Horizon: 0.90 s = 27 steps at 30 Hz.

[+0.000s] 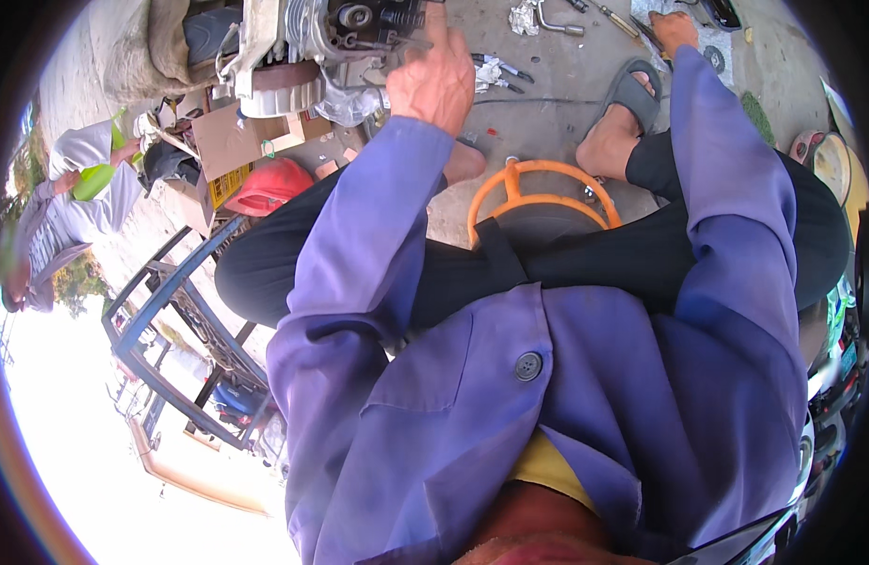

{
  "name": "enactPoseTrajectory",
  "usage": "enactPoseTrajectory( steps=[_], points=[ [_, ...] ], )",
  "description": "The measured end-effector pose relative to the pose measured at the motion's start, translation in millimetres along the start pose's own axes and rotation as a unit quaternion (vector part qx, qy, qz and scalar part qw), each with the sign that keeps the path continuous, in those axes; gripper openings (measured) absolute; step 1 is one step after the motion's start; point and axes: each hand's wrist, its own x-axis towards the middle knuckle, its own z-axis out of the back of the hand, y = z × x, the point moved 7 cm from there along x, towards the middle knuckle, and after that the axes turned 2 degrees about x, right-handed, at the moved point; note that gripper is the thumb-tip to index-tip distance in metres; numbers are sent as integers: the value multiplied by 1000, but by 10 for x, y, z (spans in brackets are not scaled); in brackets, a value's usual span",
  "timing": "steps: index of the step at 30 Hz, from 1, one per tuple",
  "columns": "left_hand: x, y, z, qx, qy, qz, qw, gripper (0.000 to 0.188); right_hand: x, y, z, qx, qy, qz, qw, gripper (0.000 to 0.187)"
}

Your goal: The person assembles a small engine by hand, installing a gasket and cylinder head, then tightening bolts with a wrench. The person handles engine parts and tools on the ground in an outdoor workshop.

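Note:
My left hand [432,87] reaches to the upper middle, at the right side of a metal engine [307,38]. Its index finger is stretched out along the engine's edge, and the hand hides what lies under its palm. A wrench-like metal piece [364,43] lies across the engine near my thumb. At the upper right, my right hand [674,32] is down at ground level, its fingers closed around a slim dark hand tool [644,34] whose kind I cannot make out. Beside it lies a long thin tool [615,19].
An orange round-framed stool [512,181] stands between my legs. A bent metal socket wrench [559,26] and dark-handled tools [498,73] lie on the concrete. Cardboard boxes [229,141], a red plastic bowl [269,186] and a blue metal frame [161,306] are at left. Another person [67,202] is further left.

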Motion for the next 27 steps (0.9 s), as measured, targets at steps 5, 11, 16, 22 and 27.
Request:
enactPoseTrajectory(
  steps=[5,11,16,22,27],
  points=[
    [7,61,-75,-27,26,9,999,27,-235,-96,-30,5,-161,17,987,28],
    [71,5,-169,-7,-7,-4,1000,27,-625,77,-83,157,-412,-114,890,25],
    [4,93,-261,26,-29,7,999,29,-1319,1688,506,679,-408,-240,562,36],
    [66,63,-216,3,-64,-4,998,27,-1707,2560,515,583,-419,-284,635,26],
    [13,128,-459,-4,-29,-9,1000,27,-1898,3124,357,602,-384,-328,618,20]
  ],
)
